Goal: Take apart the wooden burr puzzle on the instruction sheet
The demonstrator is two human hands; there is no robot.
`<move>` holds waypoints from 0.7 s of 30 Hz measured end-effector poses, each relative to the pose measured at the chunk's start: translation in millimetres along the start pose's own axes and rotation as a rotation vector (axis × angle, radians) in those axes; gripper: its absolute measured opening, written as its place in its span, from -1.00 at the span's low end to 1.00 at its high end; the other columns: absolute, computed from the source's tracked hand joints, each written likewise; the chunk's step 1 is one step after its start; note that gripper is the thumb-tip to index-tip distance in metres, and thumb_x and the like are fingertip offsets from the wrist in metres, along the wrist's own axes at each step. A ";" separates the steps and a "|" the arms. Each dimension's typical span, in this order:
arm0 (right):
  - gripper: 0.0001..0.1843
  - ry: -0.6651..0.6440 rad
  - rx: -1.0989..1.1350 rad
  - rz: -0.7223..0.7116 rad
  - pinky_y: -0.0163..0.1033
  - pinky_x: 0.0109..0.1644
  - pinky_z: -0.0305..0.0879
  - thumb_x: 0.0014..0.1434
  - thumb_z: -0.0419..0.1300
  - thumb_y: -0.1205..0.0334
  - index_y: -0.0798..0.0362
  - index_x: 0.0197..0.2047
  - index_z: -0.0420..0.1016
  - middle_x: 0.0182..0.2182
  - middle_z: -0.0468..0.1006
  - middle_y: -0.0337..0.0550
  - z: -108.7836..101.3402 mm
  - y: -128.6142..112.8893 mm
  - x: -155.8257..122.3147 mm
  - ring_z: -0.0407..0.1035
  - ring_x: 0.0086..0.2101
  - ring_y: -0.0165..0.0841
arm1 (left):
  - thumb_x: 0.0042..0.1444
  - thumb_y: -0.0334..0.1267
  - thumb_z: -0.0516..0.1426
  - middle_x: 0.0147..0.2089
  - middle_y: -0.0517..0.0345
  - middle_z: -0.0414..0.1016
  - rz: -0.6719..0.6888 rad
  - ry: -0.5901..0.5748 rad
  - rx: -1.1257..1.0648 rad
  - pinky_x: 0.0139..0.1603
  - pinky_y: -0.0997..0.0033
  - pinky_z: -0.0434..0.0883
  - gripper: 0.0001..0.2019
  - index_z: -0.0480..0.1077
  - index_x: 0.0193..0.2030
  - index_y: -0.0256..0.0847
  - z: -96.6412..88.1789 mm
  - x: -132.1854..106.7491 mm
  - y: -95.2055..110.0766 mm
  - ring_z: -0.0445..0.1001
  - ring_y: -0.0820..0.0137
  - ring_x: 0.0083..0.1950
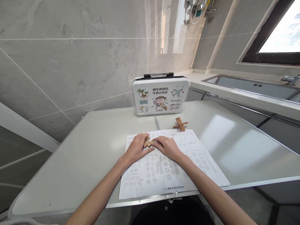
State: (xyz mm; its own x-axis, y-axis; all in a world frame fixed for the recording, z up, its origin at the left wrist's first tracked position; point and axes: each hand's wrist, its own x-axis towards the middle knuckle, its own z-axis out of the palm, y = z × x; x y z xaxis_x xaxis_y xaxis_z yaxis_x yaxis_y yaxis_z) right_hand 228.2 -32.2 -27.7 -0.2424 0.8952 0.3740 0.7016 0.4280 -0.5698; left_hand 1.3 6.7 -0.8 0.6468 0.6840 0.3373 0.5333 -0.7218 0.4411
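Grip: left hand [137, 149] and right hand [168, 147] both pinch small wooden pieces [148, 143] low over the instruction sheet [164, 168] mid-surface. Loose finger hold could let pieces slip apart or skid the sheet; assembled wooden cross [180, 124] sits well apart, safe.

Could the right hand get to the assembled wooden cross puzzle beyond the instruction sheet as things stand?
Probably yes. The right hand rests on the instruction sheet, touching small wooden pieces. The wooden cross puzzle lies just past the sheet's far edge, with only bare table between them.
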 end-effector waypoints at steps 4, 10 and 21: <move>-0.73 -0.022 0.020 -0.075 -0.21 -0.13 0.33 0.52 0.10 0.13 -0.10 0.00 0.65 -0.19 0.69 -0.14 0.6 -0.2 -1.6 0.56 -0.15 -0.24 | 0.30 0.06 0.26 0.15 -0.03 0.50 -0.033 0.015 -0.010 0.17 0.02 0.47 -0.54 0.32 0.22 -0.05 2.5 0.6 -0.3 0.48 0.08 0.18; -0.77 0.018 0.059 -0.033 -0.22 -0.18 0.32 0.49 0.12 0.16 -0.07 -0.05 0.62 -0.25 0.67 -0.18 -1.0 -3.0 -2.3 0.53 -0.28 -0.29 | 0.33 0.07 0.22 0.18 -0.01 0.48 -0.078 0.011 -0.049 0.17 0.05 0.48 -0.57 0.33 0.23 -0.04 0.7 0.3 -11.2 0.47 0.11 0.18; -0.76 0.027 0.087 0.008 -0.20 -0.14 0.35 0.48 0.07 0.19 -0.05 -0.12 0.58 -0.21 0.69 -0.17 -1.4 -1.6 -2.1 0.55 -0.23 -0.27 | 0.30 0.03 0.25 0.19 -0.02 0.50 -0.169 0.069 0.006 0.21 0.09 0.46 -0.52 0.33 0.26 -0.07 -24.7 -2.0 -56.2 0.46 0.12 0.23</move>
State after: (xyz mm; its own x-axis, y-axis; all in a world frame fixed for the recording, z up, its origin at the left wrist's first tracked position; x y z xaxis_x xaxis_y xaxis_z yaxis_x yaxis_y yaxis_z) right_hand 228.5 -35.0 -26.5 -0.2183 0.8955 0.3878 0.6425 0.4310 -0.6336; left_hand -43.5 48.5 -5.7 0.5090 0.8009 0.3154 0.6347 -0.5967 0.4911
